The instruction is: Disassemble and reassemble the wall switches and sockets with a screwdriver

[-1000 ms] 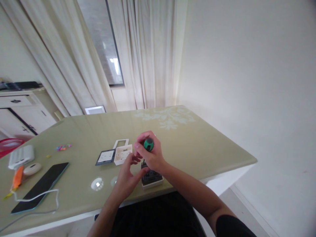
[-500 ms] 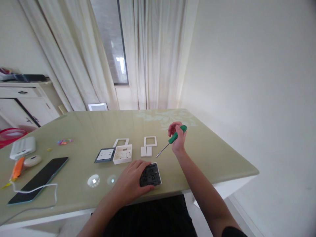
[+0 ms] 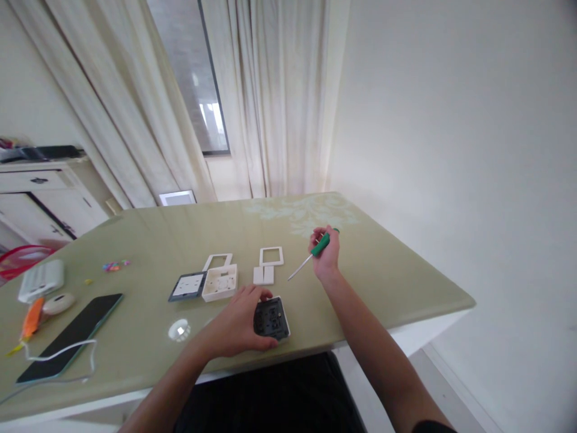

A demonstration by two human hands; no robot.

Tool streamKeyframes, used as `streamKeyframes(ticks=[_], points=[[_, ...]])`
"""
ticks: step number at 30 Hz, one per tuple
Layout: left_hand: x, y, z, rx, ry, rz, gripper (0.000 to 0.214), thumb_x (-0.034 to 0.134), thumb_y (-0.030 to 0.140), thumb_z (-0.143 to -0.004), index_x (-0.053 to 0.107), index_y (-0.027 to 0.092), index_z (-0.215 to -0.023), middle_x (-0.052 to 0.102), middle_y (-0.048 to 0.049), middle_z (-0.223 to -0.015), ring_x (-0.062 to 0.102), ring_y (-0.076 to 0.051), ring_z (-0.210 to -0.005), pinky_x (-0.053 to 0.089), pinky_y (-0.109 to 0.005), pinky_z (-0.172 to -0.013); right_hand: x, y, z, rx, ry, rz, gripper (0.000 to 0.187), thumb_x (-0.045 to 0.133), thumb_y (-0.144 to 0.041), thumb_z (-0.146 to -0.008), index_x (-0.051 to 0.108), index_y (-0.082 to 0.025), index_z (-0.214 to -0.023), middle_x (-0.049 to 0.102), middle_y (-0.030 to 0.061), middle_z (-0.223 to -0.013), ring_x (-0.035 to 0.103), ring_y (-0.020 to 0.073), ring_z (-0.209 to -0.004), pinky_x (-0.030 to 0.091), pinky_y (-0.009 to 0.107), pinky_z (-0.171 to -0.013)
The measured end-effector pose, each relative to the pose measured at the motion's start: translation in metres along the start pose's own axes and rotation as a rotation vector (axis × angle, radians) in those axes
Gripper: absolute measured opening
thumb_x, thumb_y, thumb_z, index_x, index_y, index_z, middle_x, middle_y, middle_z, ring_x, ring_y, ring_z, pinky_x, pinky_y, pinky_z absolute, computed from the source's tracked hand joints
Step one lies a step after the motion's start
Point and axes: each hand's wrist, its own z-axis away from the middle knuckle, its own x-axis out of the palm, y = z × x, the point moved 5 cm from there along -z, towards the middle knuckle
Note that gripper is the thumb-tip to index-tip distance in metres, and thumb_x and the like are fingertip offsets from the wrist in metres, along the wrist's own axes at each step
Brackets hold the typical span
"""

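Far left, beyond the surface (image 3: 383, 276), a white cabinet (image 3: 40, 198) with a dark handle on its drawer, and below it a red basket (image 3: 22, 262), partly out of view. On the surface, a white case (image 3: 41, 281) with an orange item (image 3: 32, 320) and a rounded white object (image 3: 59, 304) close by, these two touching or nearly so, hard to tell which. Nearer, a dark phone (image 3: 74, 337), lying slantwise, with a white cable (image 3: 63, 347) across its near end. Farther back, a small yellow bit (image 3: 88, 281) and a cluster of coloured pieces (image 3: 116, 265).

Toward the middle, a grey-edged plate (image 3: 187, 287) with a white face, right beside a hollow white box (image 3: 220, 282); just behind that, a white frame (image 3: 217, 262).

Next, the left hand (image 3: 237, 322), around the left side of a dark box (image 3: 273, 319). Holds it with the thumb at the near side and the other fingers at the far side, as wide apart as the box. Lies near the front edge, dark face up, white rim showing at the right. Beyond it, two white tiles (image 3: 263, 275) side by side, with a second frame (image 3: 271, 256) behind.

Farther right, the right hand (image 3: 329, 257), above the surface, fingers curled around the green handle of a screwdriver (image 3: 321, 245). Slants down to the left, tip near the tiles and apart from the dark box; cannot tell whether touching the surface. Far right, a pale wall (image 3: 451, 132).
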Motion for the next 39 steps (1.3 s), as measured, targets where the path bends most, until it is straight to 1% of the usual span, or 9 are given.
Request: streamKeyframes(ticks=[5, 10, 14, 19, 24, 26, 29, 34, 39], points=[[0.000, 0.000, -0.004, 0.033, -0.025, 0.012, 0.071, 0.097, 0.038, -0.065, 0.068, 0.022, -0.127, 0.068, -0.0108, -0.125, 0.068, -0.037, -0.118, 0.059, -0.052, -0.103, 0.002, 0.004, -0.001, 0.057, 0.022, -0.003, 0.033, 0.069, -0.049, -0.109, 0.071, -0.017, -0.118, 0.074, 0.0041, -0.105, 0.071, 0.0163, -0.082, 0.064, 0.032, -0.072], [0.000, 0.005, -0.002, 0.085, -0.013, 0.043, 0.068, 0.092, 0.035, -0.069, 0.067, 0.024, -0.131, 0.066, -0.0107, -0.131, 0.069, -0.035, -0.118, 0.057, -0.053, -0.108, 0.003, 0.005, 0.002, 0.089, 0.036, 0.018, 0.033, 0.069, -0.049, -0.109, 0.071, -0.017, -0.117, 0.073, 0.0032, -0.102, 0.070, 0.0148, -0.078, 0.062, 0.030, -0.068], [-0.001, 0.008, -0.001, 0.109, 0.040, 0.092, 0.066, 0.091, 0.033, -0.070, 0.069, 0.024, -0.132, 0.068, -0.0124, -0.133, 0.064, -0.039, -0.127, 0.049, -0.057, -0.117, 0.004, 0.009, 0.006, 0.121, 0.058, 0.044, 0.033, 0.069, -0.048, -0.109, 0.071, -0.017, -0.119, 0.073, 0.0037, -0.104, 0.070, 0.0151, -0.079, 0.063, 0.030, -0.069], [-0.008, 0.000, 0.000, 0.084, 0.143, 0.250, 0.057, 0.089, 0.041, -0.079, 0.073, 0.023, -0.131, 0.072, -0.0142, -0.132, 0.064, -0.040, -0.125, 0.046, -0.059, -0.118, 0.007, 0.018, 0.011, 0.161, 0.089, 0.076, 0.032, 0.070, -0.046, -0.109, 0.071, -0.017, -0.121, 0.074, 0.0044, -0.107, 0.071, 0.0156, -0.081, 0.064, 0.030, -0.070], [-0.016, -0.016, -0.006, 0.049, 0.261, 0.604, 0.058, 0.079, 0.054, -0.093, 0.071, 0.027, -0.143, 0.073, -0.0125, -0.139, 0.064, -0.036, -0.130, 0.046, -0.053, -0.120, 0.013, 0.024, 0.015, 0.155, 0.095, 0.114, 0.031, 0.069, -0.046, -0.110, 0.070, -0.016, -0.114, 0.070, 0.0005, -0.094, 0.064, 0.0108, -0.067, 0.057, 0.023, -0.058], [-0.014, -0.018, -0.014, 0.042, 0.287, 0.814, 0.061, 0.071, 0.061, -0.096, 0.071, 0.025, -0.146, 0.077, -0.0129, -0.132, 0.070, -0.033, -0.120, 0.054, -0.048, -0.110, 0.015, 0.027, 0.017, 0.170, 0.075, 0.139, 0.031, 0.069, -0.046, -0.109, 0.070, -0.016, -0.115, 0.071, 0.0008, -0.095, 0.065, 0.0112, -0.068, 0.058, 0.024, -0.059], [-0.012, -0.016, -0.034, 0.026, 0.329, 1.169, 0.072, 0.058, 0.067, -0.097, 0.073, 0.014, -0.143, 0.080, -0.0180, -0.121, 0.075, -0.031, -0.100, 0.062, -0.046, -0.093, 0.018, 0.033, 0.020, 0.206, 0.037, 0.183, 0.030, 0.070, -0.045, -0.109, 0.070, -0.016, -0.115, 0.071, 0.0009, -0.095, 0.066, 0.0114, -0.069, 0.059, 0.024, -0.060], [-0.012, -0.017, -0.066, -0.067, 0.422, 1.664, 0.057, 0.051, 0.049, -0.099, 0.077, 0.009, -0.130, 0.081, -0.0213, -0.124, 0.079, -0.029, -0.100, 0.067, -0.044, -0.089, 0.019, 0.040, 0.022, 0.221, -0.015, 0.258, 0.032, 0.069, -0.046, -0.109, 0.071, -0.016, -0.117, 0.073, 0.0024, -0.099, 0.069, 0.0134, -0.074, 0.061, 0.027, -0.065], [-0.012, -0.030, -0.079, -0.154, 0.516, 1.954, 0.050, 0.050, 0.032, -0.094, 0.077, 0.007, -0.127, 0.082, -0.0223, -0.121, 0.080, -0.031, -0.114, 0.070, -0.043, -0.093, 0.021, 0.037, 0.024, 0.116, -0.073, 0.323, 0.035, 0.068, -0.050, -0.109, 0.071, -0.016, -0.119, 0.074, 0.0044, -0.105, 0.072, 0.0162, -0.082, 0.064, 0.032, -0.072]])
